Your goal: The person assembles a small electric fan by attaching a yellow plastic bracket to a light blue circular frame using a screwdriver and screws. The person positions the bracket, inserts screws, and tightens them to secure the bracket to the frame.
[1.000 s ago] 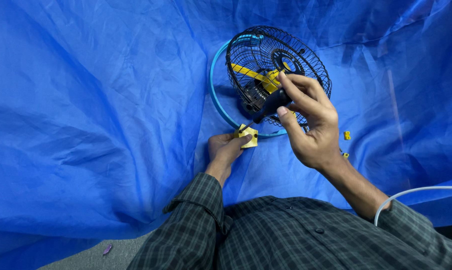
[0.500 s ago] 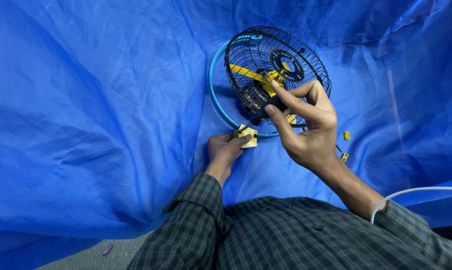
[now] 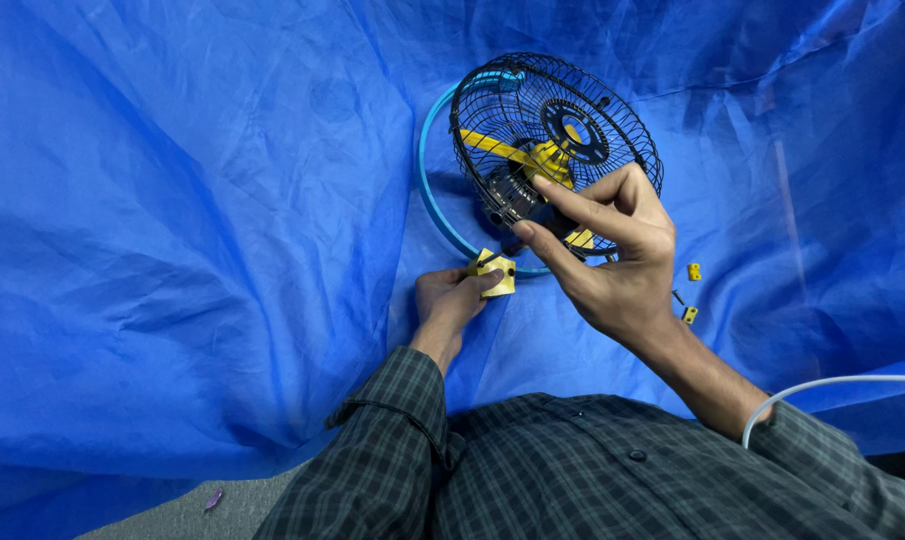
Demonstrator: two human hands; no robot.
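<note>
Two hands at a small fan on a blue sheet

The right hand (image 3: pixel 623 265) pinches the black motor (image 3: pixel 513 197) behind the wire cage (image 3: pixel 613 110); the left hand (image 3: pixel 451 300) is curled round a yellow block (image 3: pixel 494 272) just below the fan's blue ring (image 3: pixel 435 200).

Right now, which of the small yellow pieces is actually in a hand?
The larger yellow block, gripped by the left hand below the fan's blue ring. The two tiny yellow clips lie loose on the blue sheet.
</note>
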